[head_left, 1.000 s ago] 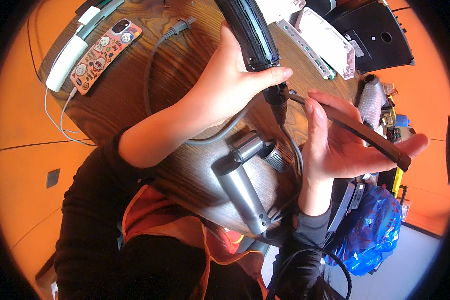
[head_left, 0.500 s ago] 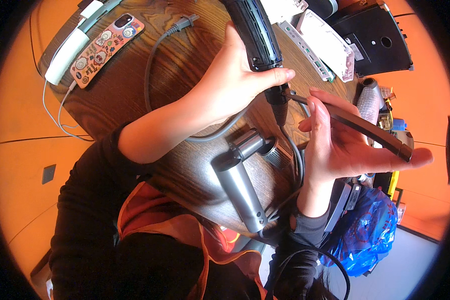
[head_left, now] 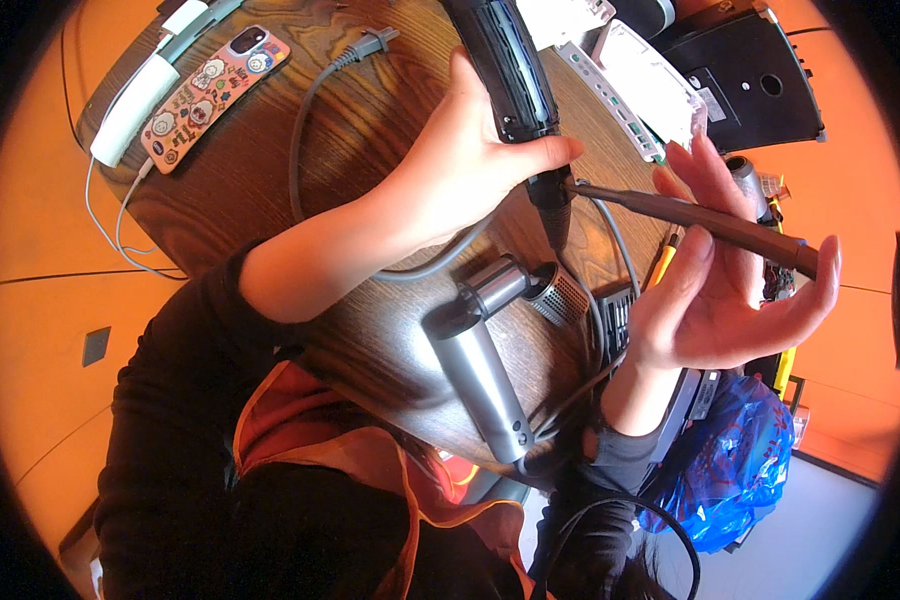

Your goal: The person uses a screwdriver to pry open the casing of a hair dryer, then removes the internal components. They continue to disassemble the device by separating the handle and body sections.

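Between the two hands, above a round wooden table point(head_left: 270, 210), a black ribbed tool handle point(head_left: 505, 65) met the tip of a dark rod point(head_left: 700, 220). The left hand point(head_left: 460, 175) was closed around the handle, thumb laid across its lower end, holding it upright with its narrow black neck pointing down. The right hand point(head_left: 715, 290) held the rod loosely: the rod lay across the fingers, which were extended rather than curled, and the thumb sat under it. The rod's near end touched, or came just beside, the handle's neck; exact contact could not be told.

Below the left hand, a grey hair dryer point(head_left: 485, 365) lay on the table, its perforated end toward the right hand. A grey cable point(head_left: 305, 130) looped on the table beside the left forearm. Well left of the left hand lay a phone in a patterned case point(head_left: 210, 85) and a white charger block point(head_left: 135, 100). Beyond the right hand stood white boxes point(head_left: 635, 80) and a black device point(head_left: 745, 75). Under the right wrist sat a blue plastic bag point(head_left: 730, 470).
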Demonstrator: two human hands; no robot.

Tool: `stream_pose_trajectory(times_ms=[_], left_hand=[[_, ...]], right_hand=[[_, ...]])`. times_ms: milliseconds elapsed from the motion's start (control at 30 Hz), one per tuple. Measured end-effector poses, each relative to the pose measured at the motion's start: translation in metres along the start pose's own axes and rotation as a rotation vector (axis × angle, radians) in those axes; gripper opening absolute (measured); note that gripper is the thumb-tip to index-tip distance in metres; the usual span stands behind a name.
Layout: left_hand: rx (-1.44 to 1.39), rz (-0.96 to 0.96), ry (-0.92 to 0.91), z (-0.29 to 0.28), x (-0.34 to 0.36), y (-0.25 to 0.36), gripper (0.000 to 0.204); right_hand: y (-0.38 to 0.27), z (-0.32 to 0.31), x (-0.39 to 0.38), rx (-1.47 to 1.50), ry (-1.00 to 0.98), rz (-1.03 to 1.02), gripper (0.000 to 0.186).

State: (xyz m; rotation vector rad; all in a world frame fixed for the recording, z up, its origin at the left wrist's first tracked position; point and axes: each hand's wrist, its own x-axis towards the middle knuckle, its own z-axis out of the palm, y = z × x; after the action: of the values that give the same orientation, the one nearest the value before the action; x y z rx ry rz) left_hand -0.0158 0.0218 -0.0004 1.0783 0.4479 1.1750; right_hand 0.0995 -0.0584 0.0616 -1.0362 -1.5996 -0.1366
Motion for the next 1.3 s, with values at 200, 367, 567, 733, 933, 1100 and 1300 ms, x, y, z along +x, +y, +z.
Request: stream_pose_trajectory(times_ms=[200,367,567,733,933,1100,1300], left_hand=[[0.001,0.031,0.016,0.001,0.001,-0.001,0.063],[0.088,0.021,0.011,0.000,0.000,-0.001,0.056],[0.106,0.029,0.026,0.000,0.000,-0.002,0.053],[0.027,0.041,0.013,0.001,-0.001,-0.002,0.052],[0.043,0.084,0.005,0.002,-0.001,0.001,0.050],[-0.004,0.040,0.006,0.002,-0.001,0.002,0.054],[0.022,0.022,0.013,0.001,-0.001,-0.001,0.052]], right_hand=[[0.000,-0.008,0.006,-0.066,-0.102,-0.126,0.059],[-0.004,-0.007,0.007,0.076,-0.016,0.003,0.057],[-0.009,-0.008,0.010,-0.024,-0.087,-0.036,0.057],[-0.005,0.002,0.003,0.107,0.019,-0.014,0.070],[0.000,0.003,-0.001,0.066,-0.008,-0.048,0.073],[0.000,-0.002,0.000,0.061,-0.084,-0.072,0.076],[0.002,-0.010,0.005,0.074,-0.181,-0.133,0.077]])
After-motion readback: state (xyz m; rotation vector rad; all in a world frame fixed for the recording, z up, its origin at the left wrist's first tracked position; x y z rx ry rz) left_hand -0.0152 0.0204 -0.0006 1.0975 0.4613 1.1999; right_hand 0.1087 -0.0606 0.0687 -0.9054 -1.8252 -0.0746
